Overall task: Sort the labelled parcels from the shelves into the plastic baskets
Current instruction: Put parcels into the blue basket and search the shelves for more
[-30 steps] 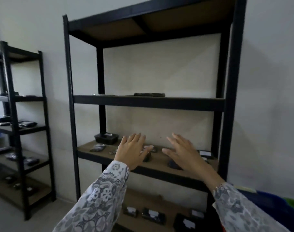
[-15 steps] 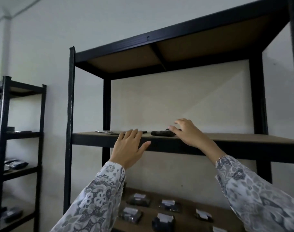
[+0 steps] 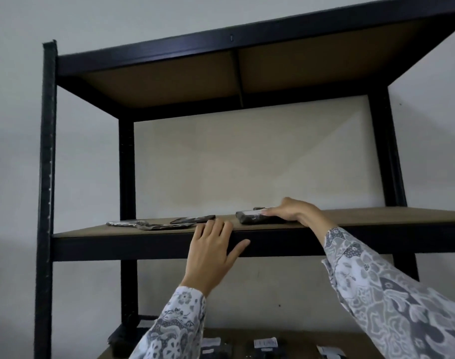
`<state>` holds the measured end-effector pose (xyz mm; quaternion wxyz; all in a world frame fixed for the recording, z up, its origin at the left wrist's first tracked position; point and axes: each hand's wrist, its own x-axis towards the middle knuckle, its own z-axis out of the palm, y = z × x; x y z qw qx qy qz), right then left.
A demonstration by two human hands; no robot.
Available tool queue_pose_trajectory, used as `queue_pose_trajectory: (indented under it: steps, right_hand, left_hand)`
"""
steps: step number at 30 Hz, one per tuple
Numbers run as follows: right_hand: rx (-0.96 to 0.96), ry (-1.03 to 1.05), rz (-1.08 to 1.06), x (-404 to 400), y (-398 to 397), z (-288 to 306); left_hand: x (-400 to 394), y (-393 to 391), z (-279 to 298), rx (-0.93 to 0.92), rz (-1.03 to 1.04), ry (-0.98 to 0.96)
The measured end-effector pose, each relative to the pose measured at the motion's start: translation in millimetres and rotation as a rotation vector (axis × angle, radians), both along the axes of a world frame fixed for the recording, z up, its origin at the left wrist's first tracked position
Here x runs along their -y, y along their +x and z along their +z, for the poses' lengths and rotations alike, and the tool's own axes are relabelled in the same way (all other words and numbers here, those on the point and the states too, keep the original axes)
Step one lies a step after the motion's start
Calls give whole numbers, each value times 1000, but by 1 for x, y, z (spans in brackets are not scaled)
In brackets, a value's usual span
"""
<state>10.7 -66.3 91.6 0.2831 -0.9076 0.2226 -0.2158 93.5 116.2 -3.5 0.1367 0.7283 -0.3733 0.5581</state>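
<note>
Risen since a moment ago: both hands, now up at the higher shelf (image 3: 154, 230), with the view tilted further upward. Right hand (image 3: 292, 211) laid flat over a dark parcel (image 3: 255, 217), fingers (image 3: 271, 210) stretched along its top, thumb side hidden, so cannot tell whether anything curls round it. Parcel lying flat near the shelf's front edge, long axis running left to right along that edge, pale label patch facing up beside the fingertips; a sliver of something dark behind it, too hidden to name. Left hand (image 3: 212, 253) spread straight against the black front rail (image 3: 117, 246), fingertips just over the lip, gripping nothing. Left of those fingers, two or three flat dark packets (image 3: 169, 222), overlapping and seen edge-on, count unsure. Below both hands, cut off by the frame's bottom edge, about three labelled parcels (image 3: 265, 345) on a lower shelf, partly behind patterned sleeves (image 3: 174, 330).
</note>
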Motion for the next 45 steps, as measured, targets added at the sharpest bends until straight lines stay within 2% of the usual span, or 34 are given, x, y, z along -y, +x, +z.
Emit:
queue_pose_trajectory:
  steps: [8, 15, 20, 25, 27, 30, 33, 39, 45]
  right_hand:
    - [300, 348, 123, 11, -7, -4]
    - [390, 325, 185, -2, -27, -8]
    - [535, 274, 203, -12, -60, -15]
    - [730, 381, 197, -15, -128, -40]
    - [788, 465, 206, -14, -166, -54]
    - [855, 606, 166, -7, -222, -81]
    - [850, 731, 48, 6, -281, -119]
    - [833, 966, -182, 36, -388, -214]
    - [801, 1119, -431, 67, -463, -309]
  left_hand:
    - [5, 6, -4, 40, -24, -38]
    - [6, 6, -5, 66, -8, -40]
    - [2, -2, -5, 15, 41, 7]
    - [-2, -21, -7, -151, 74, 86]
    - [-3, -41, -16, -149, 54, 73]
    - [4, -90, -45, -136, -7, 54]
    - [23, -150, -92, -173, -88, 116]
    - [66, -269, -195, -329, -243, 327]
    - [115, -352, -282, -537, -303, 625]
